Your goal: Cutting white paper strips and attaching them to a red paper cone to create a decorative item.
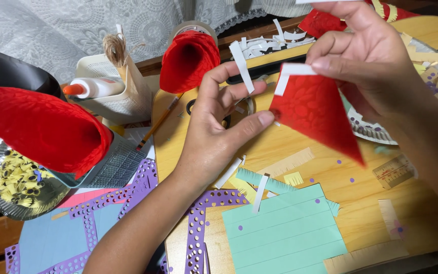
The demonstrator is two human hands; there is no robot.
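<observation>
Under both hands lies the wooden counter (300,144), littered with what paper craft leaves behind, so everything stays within reach. Far out beyond the left hand (218,133), a big red paper cone (41,127) rests on its side over a foil dish (6,203), and a second red cone (188,58) lies just above that hand's fingertips, open mouth toward the camera; both seem set aside as finished. Below the hands sits a mint-green sheet (290,231), ruled into strips as if for cutting, with purple punched paper (198,228) beside the left forearm. Lifted between the hands is the red paper triangle (318,114), raised off the counter so its top edge can be worked. The right hand (368,58) pinches it at the upper corner, thumb and forefinger clamped where a white paper strip (291,75) meets the red. The left hand, fingers spread, touches the triangle's left edge with a fingertip, steadying rather than gripping. A glue bottle (95,87) lies up to the left in a white basket (112,96).
</observation>
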